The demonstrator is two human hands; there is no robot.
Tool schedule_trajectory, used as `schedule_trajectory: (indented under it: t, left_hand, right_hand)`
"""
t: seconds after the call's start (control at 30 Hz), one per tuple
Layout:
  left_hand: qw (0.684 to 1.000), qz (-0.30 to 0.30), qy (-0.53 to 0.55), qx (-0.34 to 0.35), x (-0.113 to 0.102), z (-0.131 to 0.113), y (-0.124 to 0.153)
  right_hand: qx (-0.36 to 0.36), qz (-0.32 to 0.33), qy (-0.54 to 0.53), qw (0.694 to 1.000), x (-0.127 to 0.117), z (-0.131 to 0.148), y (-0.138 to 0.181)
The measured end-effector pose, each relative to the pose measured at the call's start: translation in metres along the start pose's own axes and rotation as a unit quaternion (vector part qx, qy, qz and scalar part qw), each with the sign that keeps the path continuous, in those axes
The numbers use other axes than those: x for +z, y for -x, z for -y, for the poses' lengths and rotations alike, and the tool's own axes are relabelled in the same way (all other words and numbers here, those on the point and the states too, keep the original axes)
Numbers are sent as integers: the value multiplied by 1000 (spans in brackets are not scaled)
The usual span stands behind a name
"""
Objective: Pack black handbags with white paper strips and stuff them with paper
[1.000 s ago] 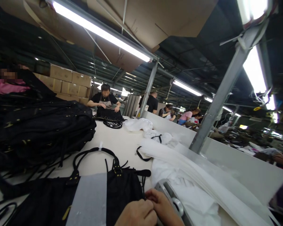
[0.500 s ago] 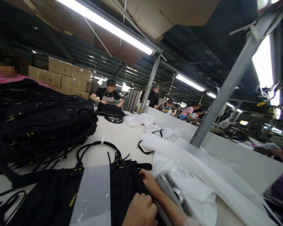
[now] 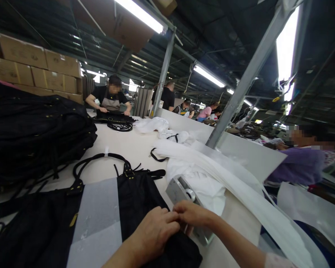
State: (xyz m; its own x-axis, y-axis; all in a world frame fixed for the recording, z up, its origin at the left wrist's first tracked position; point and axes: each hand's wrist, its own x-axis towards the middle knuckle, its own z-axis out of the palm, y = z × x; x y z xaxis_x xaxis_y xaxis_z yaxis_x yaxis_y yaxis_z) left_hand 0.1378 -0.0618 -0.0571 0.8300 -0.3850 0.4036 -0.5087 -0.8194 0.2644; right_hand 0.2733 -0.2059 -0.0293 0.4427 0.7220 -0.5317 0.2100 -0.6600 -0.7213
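Observation:
A black handbag (image 3: 139,193) lies flat in front of me, its looped handles pointing away. Across its middle runs a translucent whitish sheet (image 3: 97,212), with a gold zip pull beside it. At the bag's right edge, my left hand (image 3: 156,227) rests with curled fingers on the black fabric. My right hand (image 3: 192,214) meets it there, fingertips pinched together at the same edge; what lies exactly between the fingertips is partly hidden. Just behind my right hand stands a grey metal device (image 3: 180,190) with a round silver part, partly covered by that hand.
Black bags are heaped (image 3: 39,137) on the left. White plastic sheeting (image 3: 226,193) and crumpled white material (image 3: 195,182) lie along the table's right side by a low partition (image 3: 234,149). Across the table a co-worker (image 3: 108,98) handles black material. A metal post (image 3: 248,82) rises at right.
My right hand has come down along the bag's right edge from near its upper corner to meet my left hand. The view has turned to the right.

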Motion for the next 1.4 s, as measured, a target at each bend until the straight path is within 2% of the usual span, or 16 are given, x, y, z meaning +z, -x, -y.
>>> schedule_trajectory:
  t: [0.07, 0.17, 0.23, 0.37, 0.43, 0.5, 0.6, 0.67, 0.77, 0.87, 0.97, 1.1, 1.2, 1.3, 1.37, 1.4]
  left_hand:
    - [999, -6, 38, -2, 2, 2, 0]
    - [994, -62, 90, -14, 5, 4, 1]
    - [991, -84, 101, -8, 7, 4, 2]
    - [991, -79, 110, 6, 6, 2, 2]
    - [989, -80, 127, -3, 4, 0, 3]
    - [986, -90, 141, -22, 1, -1, 3]
    - [985, -100, 136, -38, -2, -3, 4]
    - [986, -104, 126, -32, -3, -3, 4]
    - [987, -98, 125, -30, -1, -4, 3]
    - [985, -82, 146, -50, 1, -3, 3]
    - [983, -59, 164, -57, 1, -5, 4]
    - [984, 0, 165, -70, -2, -15, 7]
    - [981, 31, 162, -104, -2, -27, 8]
    - [978, 56, 150, -136, -1, -35, 7]
    - [979, 69, 144, -128, -1, -36, 6]
    - [980, 68, 146, -118, -2, -36, 5]
  right_hand:
    - [-21, -5, -36, 999, 5, -11, 14]
    - [-53, -31, -148, 987, 15, -22, 26]
    - [-79, -10, -205, 975, 23, -27, 29]
    - [-129, 76, -202, 968, 35, -29, 26]
    - [-128, 80, -198, 968, 33, -29, 27]
    - [-114, 63, -240, 962, 29, -31, 35]
    - [-107, 75, -378, 916, 27, -43, 53]
    - [-127, 77, -420, 895, 34, -57, 64]
    - [-161, -12, -360, 919, 54, -79, 68]
    - [-178, -128, -216, 951, 74, -91, 62]
    - [-198, -175, -107, 959, 80, -88, 55]
    - [-181, -200, -156, 950, 76, -78, 49]
    - [-149, -256, -113, 948, 76, -80, 47]
    - [-159, -307, -76, 935, 77, -86, 44]
    - [-174, -314, -101, 928, 77, -89, 41]
    - [-185, -297, -126, 928, 76, -90, 40]
